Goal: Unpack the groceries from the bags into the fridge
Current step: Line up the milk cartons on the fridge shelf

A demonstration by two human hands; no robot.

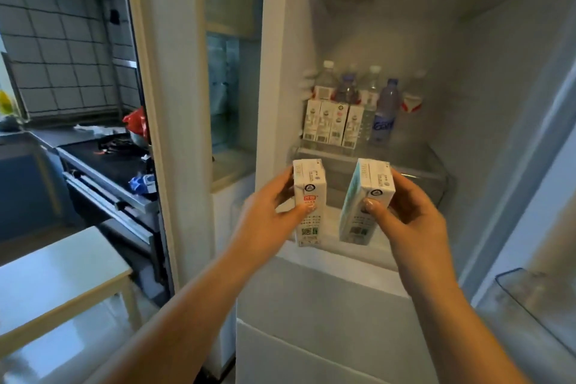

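Mid-frame fridge shelf [414, 146]: milk cartons [330, 126] & water bottles [371, 103] block left/centre; right side free, w/ open room above.

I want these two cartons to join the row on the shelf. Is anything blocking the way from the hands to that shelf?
Nothing visible stands between. The left hand and right hand each hold a carton in front of the open fridge. On the shelf, four cartons fill the front left, bottles stand behind and beside them; the front right looks free.
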